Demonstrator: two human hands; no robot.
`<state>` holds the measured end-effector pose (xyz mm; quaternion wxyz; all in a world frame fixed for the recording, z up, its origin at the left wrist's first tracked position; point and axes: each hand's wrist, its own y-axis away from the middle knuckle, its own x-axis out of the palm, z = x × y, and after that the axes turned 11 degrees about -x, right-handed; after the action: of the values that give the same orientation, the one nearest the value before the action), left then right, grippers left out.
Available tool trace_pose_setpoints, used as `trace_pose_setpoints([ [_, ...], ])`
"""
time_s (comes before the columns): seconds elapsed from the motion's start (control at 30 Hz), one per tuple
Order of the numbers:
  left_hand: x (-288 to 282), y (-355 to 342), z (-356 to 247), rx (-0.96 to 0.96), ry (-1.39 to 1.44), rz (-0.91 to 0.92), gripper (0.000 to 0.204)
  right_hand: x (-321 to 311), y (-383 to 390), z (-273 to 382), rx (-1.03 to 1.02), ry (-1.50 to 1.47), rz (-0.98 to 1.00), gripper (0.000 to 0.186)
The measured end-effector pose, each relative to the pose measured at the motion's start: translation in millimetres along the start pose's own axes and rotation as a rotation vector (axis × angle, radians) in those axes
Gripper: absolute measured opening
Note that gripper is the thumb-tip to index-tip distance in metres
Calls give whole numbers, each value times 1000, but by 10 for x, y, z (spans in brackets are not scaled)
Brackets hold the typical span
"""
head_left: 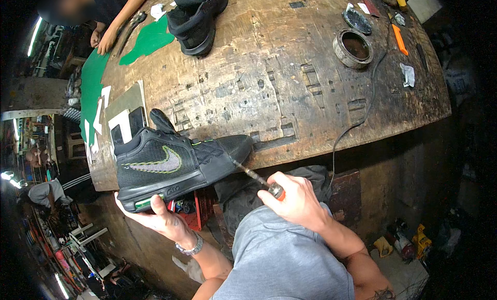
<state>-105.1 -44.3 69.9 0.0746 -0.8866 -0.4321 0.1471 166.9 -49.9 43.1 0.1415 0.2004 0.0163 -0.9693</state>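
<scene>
At the front edge of the worktop [233, 82]: black shoe [176, 168] held, slim tool [252, 175] at its toe

In the head view, my left hand [161, 221] grips the black shoe at the heel, palm beneath the sole and thumb against the near side. The shoe lies side-on, toe to my right, over the front edge. My right hand [294, 200] is closed round the handle of the slim tool, its tip meeting the shoe near the toe, roughly where upper and sole join. To do this well, I judge, I need a firm heel hold so the toe cannot swing, and light, controlled pressure along that join, with the tip angled away from the mesh.

Toward the far right of the worktop stands a round tin [342, 57], open, with something dark brown inside; wet or dried, I cannot tell. Just beyond it is a shallow dark dish [356, 22], perhaps a lid, with contents too unclear to name
</scene>
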Motion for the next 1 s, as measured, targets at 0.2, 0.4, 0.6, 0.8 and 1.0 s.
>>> trace_pose_setpoints([
  [0.2, 21, -3, -24, 20, 0, 6, 104, -15, 60, 77, 24, -6, 37, 31],
  [0.4, 50, 33, -55, 18, -8, -9, 104, 60, 119, 91, -73, -26, 66, 32],
  [0.6, 1, 27, -63, 52, -108, -54, 100, 182, 136, 8, -81, -50, -3, 32],
  [0.8, -124, -63, 22, 209, -259, -127, 76, 216, 74, -60, -60, -97, -108, 36],
  [1.0, -299, -96, -26, 191, -253, -124, 66, 260, -44, -53, -51, -117, -65, 41],
])
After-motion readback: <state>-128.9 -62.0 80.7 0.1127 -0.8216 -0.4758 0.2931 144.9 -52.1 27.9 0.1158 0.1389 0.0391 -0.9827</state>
